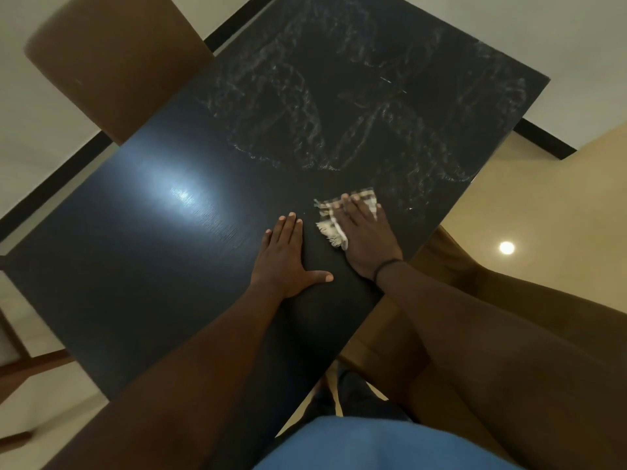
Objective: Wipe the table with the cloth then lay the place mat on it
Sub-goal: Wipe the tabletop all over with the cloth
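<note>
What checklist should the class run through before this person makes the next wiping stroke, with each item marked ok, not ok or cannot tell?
1. Cloth under the working hand: ok. The right hand presses flat on the checked cloth, fingers straight.
2. Table steadied: ok. The left hand rests flat on the black table, beside the cloth.
3. Surface fully wiped: not ok. Whitish streaks cover the far half of the table.
4. Path for the stroke: ok. Nothing stands on the table between the cloth and the streaks.
5. Place mat within reach: cannot tell. No mat is in view.
6. Chair clear of the far corner: ok. It stands behind the table edge.
</note>
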